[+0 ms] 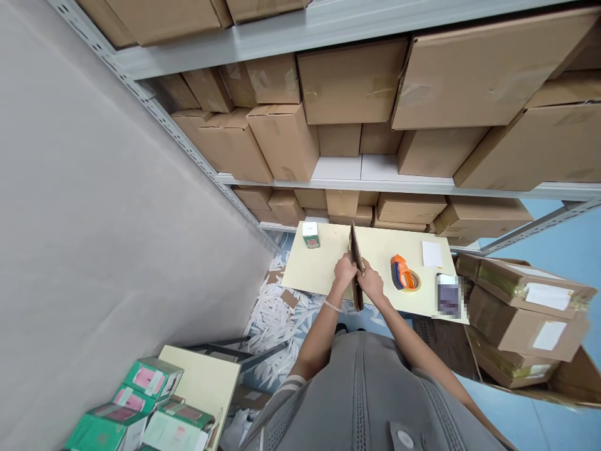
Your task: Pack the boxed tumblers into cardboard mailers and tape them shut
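A folded-flat cardboard box (355,250) stands edge-on above the cream table (323,260), its near end jutting past the table's front edge. My left hand (345,270) grips it from the left side, fingers closed on the cardboard. From the other side my right hand (370,282) is closed on it too. To the left on the tabletop stands a small green and white box (310,235). An orange tape dispenser (402,272) lies right of my right hand, touching a yellow tape roll (414,280).
Shelves of cardboard boxes (284,141) rise behind the table. A white paper (432,254) and a blurred-out item (449,296) lie at the table's right. Stacked parcels (528,319) stand beyond. Paper strips (277,319) litter the floor. Green boxes (153,378) sit lower left.
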### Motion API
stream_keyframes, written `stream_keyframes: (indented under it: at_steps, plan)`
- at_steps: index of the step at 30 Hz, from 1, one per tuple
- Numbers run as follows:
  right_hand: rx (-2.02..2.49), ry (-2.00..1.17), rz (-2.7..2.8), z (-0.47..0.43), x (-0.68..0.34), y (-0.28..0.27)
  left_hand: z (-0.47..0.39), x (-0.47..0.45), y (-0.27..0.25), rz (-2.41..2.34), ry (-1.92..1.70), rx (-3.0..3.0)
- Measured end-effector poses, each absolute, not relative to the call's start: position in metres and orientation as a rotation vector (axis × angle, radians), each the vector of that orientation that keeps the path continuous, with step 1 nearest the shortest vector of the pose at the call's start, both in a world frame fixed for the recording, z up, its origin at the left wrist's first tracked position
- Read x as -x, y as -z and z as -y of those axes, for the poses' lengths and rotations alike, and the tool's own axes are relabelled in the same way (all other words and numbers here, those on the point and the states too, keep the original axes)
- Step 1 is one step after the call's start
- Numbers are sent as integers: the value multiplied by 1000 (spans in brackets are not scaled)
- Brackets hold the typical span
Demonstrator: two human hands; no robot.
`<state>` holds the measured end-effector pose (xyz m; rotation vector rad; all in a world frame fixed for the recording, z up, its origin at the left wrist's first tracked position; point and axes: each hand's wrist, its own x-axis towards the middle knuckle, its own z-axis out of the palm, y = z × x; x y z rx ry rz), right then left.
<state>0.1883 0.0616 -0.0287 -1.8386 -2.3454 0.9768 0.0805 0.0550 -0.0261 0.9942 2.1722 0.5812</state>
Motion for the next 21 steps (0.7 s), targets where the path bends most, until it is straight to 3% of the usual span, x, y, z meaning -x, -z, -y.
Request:
stream_keyframes:
  at_steps: [11, 21]
  plan:
    - [1988, -792, 2255, -103, -225, 22, -49, -37, 14, -2275, -719, -779]
    - [1828, -635, 2448, -131, -258, 28, -26, -31, 18, -2306, -912, -522]
